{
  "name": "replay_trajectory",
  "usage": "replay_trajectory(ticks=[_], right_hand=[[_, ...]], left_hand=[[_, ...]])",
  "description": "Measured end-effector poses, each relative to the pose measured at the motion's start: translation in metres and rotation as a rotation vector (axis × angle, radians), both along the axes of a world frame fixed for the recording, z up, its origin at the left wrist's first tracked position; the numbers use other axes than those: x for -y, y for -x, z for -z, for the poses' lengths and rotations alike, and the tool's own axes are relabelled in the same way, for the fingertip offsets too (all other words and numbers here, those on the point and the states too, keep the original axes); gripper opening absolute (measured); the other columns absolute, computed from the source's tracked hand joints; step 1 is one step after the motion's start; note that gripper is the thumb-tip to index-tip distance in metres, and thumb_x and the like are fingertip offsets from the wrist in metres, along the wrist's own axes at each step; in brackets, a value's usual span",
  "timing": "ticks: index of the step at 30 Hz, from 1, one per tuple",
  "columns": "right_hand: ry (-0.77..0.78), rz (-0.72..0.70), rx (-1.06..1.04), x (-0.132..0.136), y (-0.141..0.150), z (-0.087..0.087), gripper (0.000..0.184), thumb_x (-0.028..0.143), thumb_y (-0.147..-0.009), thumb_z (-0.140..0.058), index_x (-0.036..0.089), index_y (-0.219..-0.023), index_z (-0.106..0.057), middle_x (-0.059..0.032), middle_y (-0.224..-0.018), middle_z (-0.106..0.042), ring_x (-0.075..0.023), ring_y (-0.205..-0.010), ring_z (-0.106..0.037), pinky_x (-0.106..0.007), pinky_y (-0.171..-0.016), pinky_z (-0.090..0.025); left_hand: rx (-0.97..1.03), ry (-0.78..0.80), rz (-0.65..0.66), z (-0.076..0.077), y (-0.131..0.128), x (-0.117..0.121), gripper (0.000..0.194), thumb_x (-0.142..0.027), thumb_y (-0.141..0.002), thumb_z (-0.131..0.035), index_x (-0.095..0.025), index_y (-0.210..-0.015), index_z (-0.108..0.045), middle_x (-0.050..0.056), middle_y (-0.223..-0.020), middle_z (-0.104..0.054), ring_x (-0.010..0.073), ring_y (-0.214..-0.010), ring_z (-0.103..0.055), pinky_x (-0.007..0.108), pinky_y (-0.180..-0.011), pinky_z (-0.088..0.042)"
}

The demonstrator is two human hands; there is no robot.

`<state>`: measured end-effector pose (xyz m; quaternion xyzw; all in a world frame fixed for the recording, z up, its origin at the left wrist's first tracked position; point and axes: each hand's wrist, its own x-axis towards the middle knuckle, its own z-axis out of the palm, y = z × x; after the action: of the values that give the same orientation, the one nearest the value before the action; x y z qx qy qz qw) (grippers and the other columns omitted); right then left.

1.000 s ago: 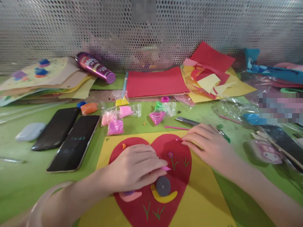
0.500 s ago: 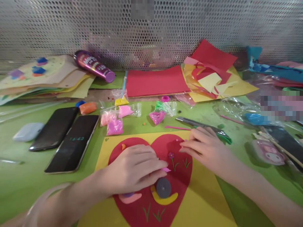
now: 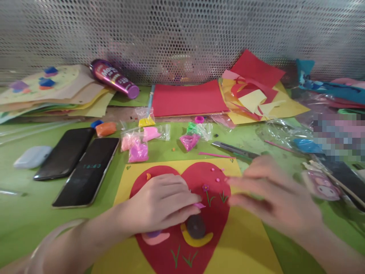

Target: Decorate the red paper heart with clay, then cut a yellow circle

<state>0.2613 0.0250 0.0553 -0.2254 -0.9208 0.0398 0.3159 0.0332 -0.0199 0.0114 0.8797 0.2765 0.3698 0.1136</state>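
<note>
A red paper heart lies on a yellow sheet in front of me. My left hand rests on the heart, fingers curled together around a small pink clay piece. Just below its fingertips sit a dark grey clay disc on a yellow crescent, and a pink clay shape. A small clay flower and tiny pink dots are stuck on the heart's right lobe. My right hand hovers over the heart's right edge, smeared by motion.
Two dark phones and a pale case lie at left. Bags of coloured clay sit behind the sheet, near a utility knife and thin pink stick. Red paper, paper scraps and a purple tube line the perforated back wall.
My right hand lifted off the heart's upper right edge and pulled back toward me and rightward, now blurred. More pink dots show where it was. My left hand stayed put.
</note>
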Motion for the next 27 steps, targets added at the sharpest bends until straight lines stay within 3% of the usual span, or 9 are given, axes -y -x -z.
replay_trajectory(ticks=[3,5,10,14,27], right_hand=[[-0.055,-0.192,0.071,0.017,0.007,0.011,0.018,0.018,-0.086,-0.048,0.015,-0.099,-0.06,-0.0034,-0.081,-0.061,-0.0137,-0.075,-0.052,-0.029,-0.068,-0.042],[-0.094,-0.247,0.04,0.025,0.011,0.02,0.023,0.012,-0.087,-0.04,0.009,-0.098,-0.061,-0.0057,-0.088,-0.062,-0.0147,-0.079,-0.052,-0.031,-0.069,-0.042],[-0.163,-0.215,-0.033,0.031,0.013,0.028,0.028,0.011,-0.087,-0.037,0.009,-0.092,-0.064,-0.0058,-0.091,-0.062,-0.0148,-0.078,-0.052,-0.032,-0.066,-0.041],[-0.211,-0.2,-0.041,0.031,0.014,0.026,0.019,0.01,-0.083,-0.046,0.01,-0.087,-0.065,-0.0029,-0.09,-0.063,-0.0134,-0.077,-0.053,-0.031,-0.065,-0.041],[-0.14,-0.195,-0.001,0.033,0.012,0.027,0.016,0.009,-0.082,-0.047,0.007,-0.087,-0.063,-0.0065,-0.087,-0.062,-0.0166,-0.079,-0.053,-0.032,-0.064,-0.042]], left_hand=[[0.0,-0.034,0.047,-0.002,0.001,0.0,0.01,-0.016,-0.082,-0.053,-0.01,-0.087,-0.058,0.006,-0.071,-0.066,0.0154,-0.07,-0.058,0.029,-0.069,-0.051],[-0.014,-0.051,0.071,-0.003,0.001,0.001,0.01,-0.016,-0.082,-0.052,-0.009,-0.087,-0.058,0.007,-0.072,-0.066,0.0164,-0.071,-0.059,0.03,-0.069,-0.051],[-0.051,-0.031,0.083,-0.005,0.001,0.003,0.013,-0.016,-0.085,-0.046,-0.009,-0.085,-0.057,0.008,-0.071,-0.066,0.0168,-0.071,-0.059,0.03,-0.068,-0.051],[-0.046,-0.03,0.082,-0.005,0.001,0.003,0.015,-0.017,-0.086,-0.045,-0.008,-0.089,-0.057,0.007,-0.073,-0.066,0.0162,-0.071,-0.059,0.029,-0.068,-0.05],[-0.009,0.066,0.073,-0.002,-0.002,0.002,0.011,-0.015,-0.085,-0.047,-0.01,-0.083,-0.056,0.006,-0.071,-0.064,0.0144,-0.07,-0.056,0.029,-0.068,-0.05]])
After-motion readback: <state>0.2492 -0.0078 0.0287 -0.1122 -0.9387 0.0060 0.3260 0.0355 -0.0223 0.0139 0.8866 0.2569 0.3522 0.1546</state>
